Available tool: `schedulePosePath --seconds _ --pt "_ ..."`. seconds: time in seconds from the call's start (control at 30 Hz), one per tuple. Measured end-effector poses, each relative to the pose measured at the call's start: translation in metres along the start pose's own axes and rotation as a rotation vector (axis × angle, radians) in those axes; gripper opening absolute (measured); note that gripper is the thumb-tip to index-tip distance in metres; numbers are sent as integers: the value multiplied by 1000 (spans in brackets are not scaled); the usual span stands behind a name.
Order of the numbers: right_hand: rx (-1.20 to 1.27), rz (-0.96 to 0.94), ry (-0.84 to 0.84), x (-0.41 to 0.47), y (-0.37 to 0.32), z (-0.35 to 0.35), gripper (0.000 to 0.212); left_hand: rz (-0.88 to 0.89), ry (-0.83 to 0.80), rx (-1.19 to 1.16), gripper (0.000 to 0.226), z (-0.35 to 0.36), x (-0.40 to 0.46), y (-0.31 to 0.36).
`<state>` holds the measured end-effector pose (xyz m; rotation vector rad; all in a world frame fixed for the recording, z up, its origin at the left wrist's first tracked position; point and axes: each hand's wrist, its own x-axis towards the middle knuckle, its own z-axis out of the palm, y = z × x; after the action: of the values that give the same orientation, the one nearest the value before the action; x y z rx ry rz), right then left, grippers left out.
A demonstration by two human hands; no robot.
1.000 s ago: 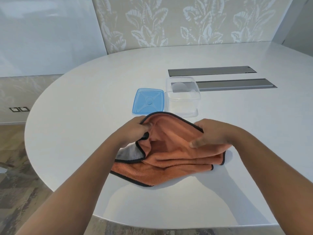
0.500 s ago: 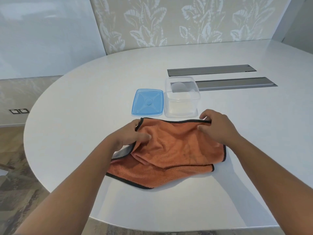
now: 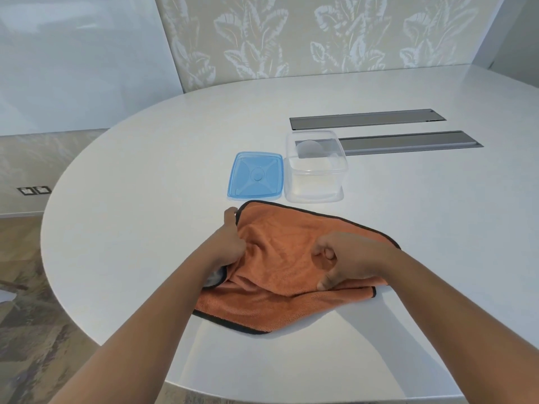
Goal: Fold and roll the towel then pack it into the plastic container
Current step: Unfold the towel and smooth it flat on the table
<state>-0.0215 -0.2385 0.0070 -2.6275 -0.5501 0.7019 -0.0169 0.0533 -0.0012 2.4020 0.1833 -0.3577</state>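
Observation:
An orange towel (image 3: pixel 280 252) with a dark border lies on the white table (image 3: pixel 145 199), loosely folded in two uneven layers. My left hand (image 3: pixel 230 243) pinches the towel's left edge near its far left corner. My right hand (image 3: pixel 344 260) rests on the right part of the upper layer, fingers curled into the cloth near its front edge. Just beyond the towel stands the clear plastic container (image 3: pixel 316 167), open and with nothing in it. Its blue lid (image 3: pixel 256 175) lies flat to the container's left.
Two grey recessed strips (image 3: pixel 408 141) run across the table behind and to the right of the container. The table's curved front edge is close below my forearms. A patterned wall stands behind the table.
The upper layer has been spread out toward the container. My right hand has left the far right corner and come back toward me onto the cloth; my left hand has stayed at the left edge.

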Motion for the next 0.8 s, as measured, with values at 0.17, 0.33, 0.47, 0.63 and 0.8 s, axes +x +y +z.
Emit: schedulePosePath --seconds 0.17,0.33,0.47,0.63,0.8 --pt "-98 -7 50 4 1 -9 44 17 -64 261 93 -8 -3 1" --pt "-142 -13 196 9 7 -6 26 8 -40 534 97 -6 -9 4" --pt "-239 -7 332 12 8 -1 10 63 83 745 80 -5 -20 13" --pt "-345 -16 452 11 3 1 14 464 96 586 45 10 -37 38" --pt "-271 61 418 8 3 1 15 706 -196 317 38 47 -70 66"
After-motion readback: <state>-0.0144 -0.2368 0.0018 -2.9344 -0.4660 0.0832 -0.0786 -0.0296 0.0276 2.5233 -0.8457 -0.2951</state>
